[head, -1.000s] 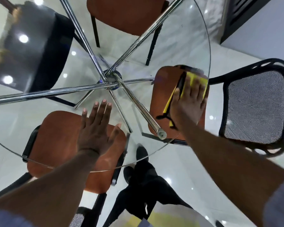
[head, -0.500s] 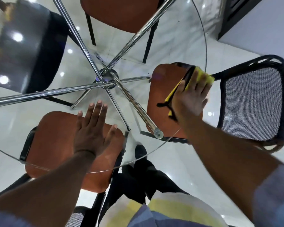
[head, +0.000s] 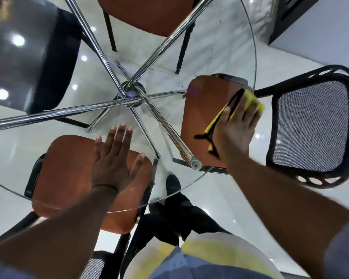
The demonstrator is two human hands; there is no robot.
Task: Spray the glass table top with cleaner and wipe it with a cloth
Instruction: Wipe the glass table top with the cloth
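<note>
Yellow-and-black cloth [head: 255,99], orange chair seats [head: 69,164], chrome legs [head: 165,127]

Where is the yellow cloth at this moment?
In the head view, the yellow cloth lies under the right hand at the right edge of the glass table top, above an orange chair seat.

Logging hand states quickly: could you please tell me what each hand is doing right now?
Left hand: open, flat on the glass table top.
Right hand: pressing the yellow cloth.

orange-seated chairs [head: 73,168], black mesh chair back [head: 312,125], perhaps tiled floor [head: 220,57]
</note>
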